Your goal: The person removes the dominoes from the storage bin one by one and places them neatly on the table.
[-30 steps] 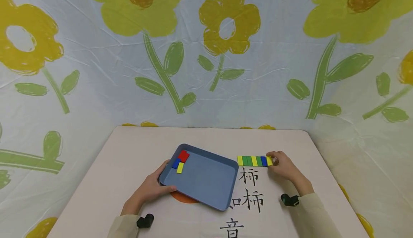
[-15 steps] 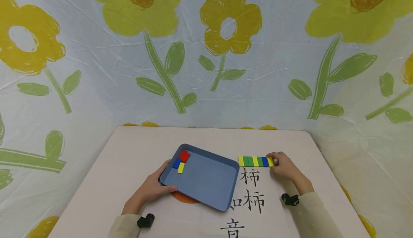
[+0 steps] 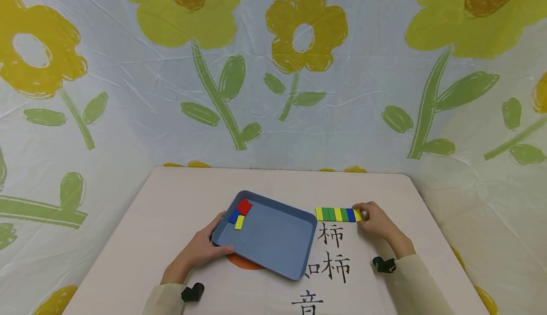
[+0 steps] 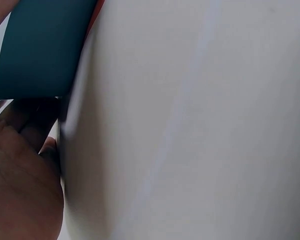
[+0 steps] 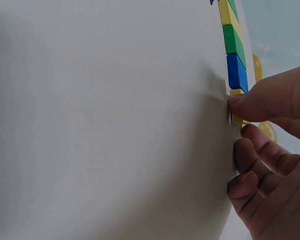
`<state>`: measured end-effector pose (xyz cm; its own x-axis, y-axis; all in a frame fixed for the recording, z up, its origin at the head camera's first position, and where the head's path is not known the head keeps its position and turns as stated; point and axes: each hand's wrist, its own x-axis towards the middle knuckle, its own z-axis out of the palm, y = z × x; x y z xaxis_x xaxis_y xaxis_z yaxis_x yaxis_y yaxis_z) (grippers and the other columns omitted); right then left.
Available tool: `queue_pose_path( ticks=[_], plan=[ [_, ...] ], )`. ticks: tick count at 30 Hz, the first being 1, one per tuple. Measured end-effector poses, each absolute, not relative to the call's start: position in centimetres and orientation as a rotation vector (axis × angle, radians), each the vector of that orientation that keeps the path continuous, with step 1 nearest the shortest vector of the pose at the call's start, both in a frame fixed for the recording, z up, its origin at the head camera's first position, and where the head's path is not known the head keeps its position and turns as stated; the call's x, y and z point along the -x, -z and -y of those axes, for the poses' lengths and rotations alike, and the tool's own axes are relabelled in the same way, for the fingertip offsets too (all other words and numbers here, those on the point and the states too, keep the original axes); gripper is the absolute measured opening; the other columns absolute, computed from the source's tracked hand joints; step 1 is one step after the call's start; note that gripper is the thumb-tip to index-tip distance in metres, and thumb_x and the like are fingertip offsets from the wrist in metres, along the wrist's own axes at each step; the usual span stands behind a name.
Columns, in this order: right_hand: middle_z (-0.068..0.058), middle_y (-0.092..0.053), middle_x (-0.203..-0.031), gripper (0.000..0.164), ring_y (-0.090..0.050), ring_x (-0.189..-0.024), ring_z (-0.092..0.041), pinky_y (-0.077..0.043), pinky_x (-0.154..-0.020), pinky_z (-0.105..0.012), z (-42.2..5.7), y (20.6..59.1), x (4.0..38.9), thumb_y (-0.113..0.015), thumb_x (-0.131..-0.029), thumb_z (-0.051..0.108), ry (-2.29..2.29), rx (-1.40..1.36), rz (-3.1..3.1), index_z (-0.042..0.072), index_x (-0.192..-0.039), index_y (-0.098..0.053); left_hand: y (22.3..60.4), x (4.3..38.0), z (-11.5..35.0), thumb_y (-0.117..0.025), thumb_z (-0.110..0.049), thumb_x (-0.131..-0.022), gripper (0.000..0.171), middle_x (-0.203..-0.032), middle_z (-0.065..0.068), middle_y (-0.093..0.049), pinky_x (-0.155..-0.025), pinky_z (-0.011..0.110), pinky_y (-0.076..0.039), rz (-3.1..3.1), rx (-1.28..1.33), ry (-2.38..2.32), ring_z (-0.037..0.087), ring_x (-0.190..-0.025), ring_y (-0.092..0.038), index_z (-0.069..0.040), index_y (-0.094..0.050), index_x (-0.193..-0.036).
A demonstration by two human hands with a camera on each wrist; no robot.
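Tray (image 3: pixel 273 239) to the left, tile row (image 3: pixel 332 215) to the right

So, left to right: a flower-print backdrop (image 3: pixel 115 130) wraps round the pale surface (image 3: pixel 183 191). Then comes a cream sleeve (image 3: pixel 164 300) with a black wrist gadget (image 3: pixel 193 292), and the left hand (image 3: pixel 200 247) gripping the blue-grey tray by its left end, thumb over the near rim, other fingers tucked round the far side. The tray sits skewed and gets in the way a bit: it covers part of an orange patch (image 3: pixel 244 262) and part of one printed character (image 3: pixel 314 268). Just past its right corner is the tile row, lined up edge to edge above the other black lettering (image 3: pixel 331 235). The right hand (image 3: pixel 376 221) has the end yellow tile (image 3: pixel 357 215) pinched and hides some of it. Another gadget (image 3: pixel 383 264) and sleeve (image 3: pixel 416 277) finish that side.

Counts, same direction: in the tray's left end there's some red (image 3: pixel 244 206) (could be one piece or two overlapping, can't tell), 1 blue tile (image 3: pixel 234 216) and 1 small yellow tile (image 3: pixel 239 222), all bunched together. Lettering: 4 characters at least partly showing, the lowest cut off by the head view's bottom edge. Row: 7 tiles, going yellow, green, green, yellow, green, blue, yellow. Hands: 2, both busy.
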<state>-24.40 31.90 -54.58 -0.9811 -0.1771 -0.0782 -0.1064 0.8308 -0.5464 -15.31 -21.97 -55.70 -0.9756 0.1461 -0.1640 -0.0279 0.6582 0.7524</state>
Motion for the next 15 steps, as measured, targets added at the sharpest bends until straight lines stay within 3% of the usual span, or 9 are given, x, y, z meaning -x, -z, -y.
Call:
queue_pose_path(
  ticks=[15],
  plan=[
    [-0.023, -0.058, -0.120, 0.051, -0.052, -0.086, -0.025, -0.044, -0.066, -0.031, -31.99, 54.66, 24.37, -0.071, -0.081, 0.003, 0.866, 0.229, -2.886, 0.001, -0.132, -0.064, 55.78, 15.28, 22.02, -0.083, -0.059, -0.077, 0.107, -0.164, 0.013, -0.039, -0.115, 0.069, -0.035, -2.666, -0.100, -1.211, 0.041, -0.147, -0.042, -0.038, -0.024, -0.164]
  ],
)
